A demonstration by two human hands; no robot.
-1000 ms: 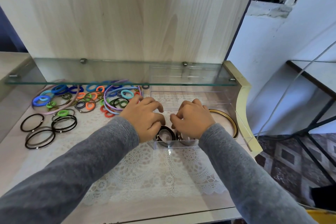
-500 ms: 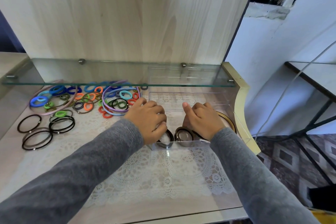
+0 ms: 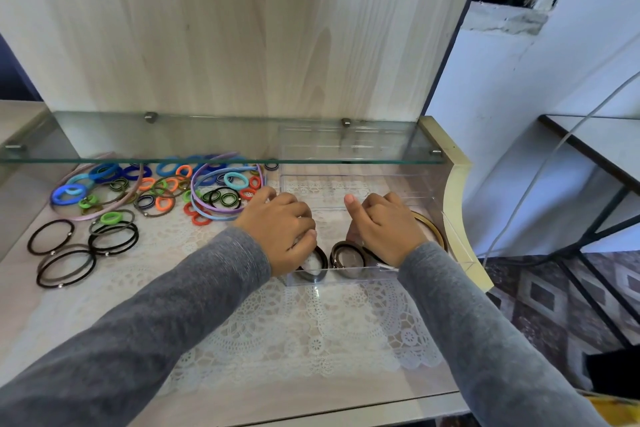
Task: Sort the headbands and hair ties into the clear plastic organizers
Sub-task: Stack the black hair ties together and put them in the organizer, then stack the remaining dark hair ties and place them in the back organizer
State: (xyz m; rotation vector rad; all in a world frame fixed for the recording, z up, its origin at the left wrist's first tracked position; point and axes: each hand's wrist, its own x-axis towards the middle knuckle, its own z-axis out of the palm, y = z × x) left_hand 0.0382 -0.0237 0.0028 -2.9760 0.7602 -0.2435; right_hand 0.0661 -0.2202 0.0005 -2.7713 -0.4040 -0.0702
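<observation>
- Left hand (image 3: 280, 229) fingers curl on round dark hair tie (image 3: 317, 265), upright in clear plastic organizer (image 3: 367, 274), centre frame.
- Right hand (image 3: 384, 229) curled; we can't tell its hold.

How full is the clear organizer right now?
Partly filled: dark hair ties stand at the near wall of the organizer, a gold headband lies at its right; the far half looks bare.
</observation>
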